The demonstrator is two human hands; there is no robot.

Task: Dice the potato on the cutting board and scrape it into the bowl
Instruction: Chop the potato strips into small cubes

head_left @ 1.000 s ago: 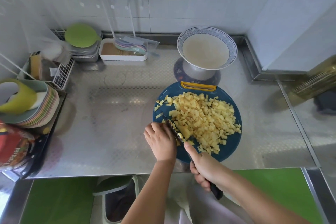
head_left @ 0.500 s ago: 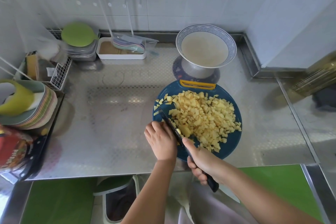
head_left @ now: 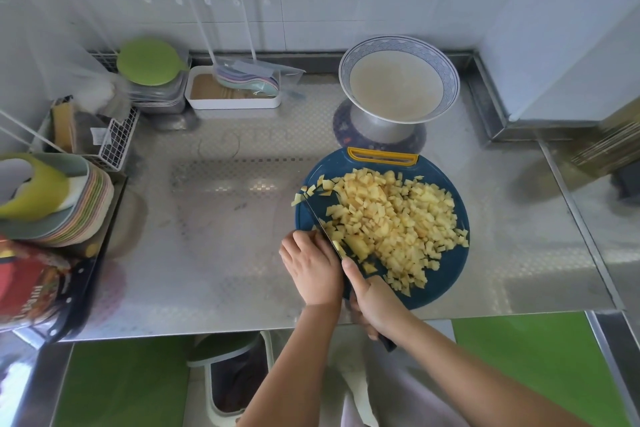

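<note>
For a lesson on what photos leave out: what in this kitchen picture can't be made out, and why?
Head view: knife handle, wrapped by the right hand; only its end shows.
Head view: anything under the left hand, hidden by its knuckles.
Head view: red packet, cut by left edge, print blurred.

Left hand point(head_left: 313, 269) lies curled beside right hand's point(head_left: 372, 302) closed grip.

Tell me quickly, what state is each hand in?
Left hand: fingers curled beside the knife; whether it holds anything cannot be told.
Right hand: grips the knife handle.
</note>
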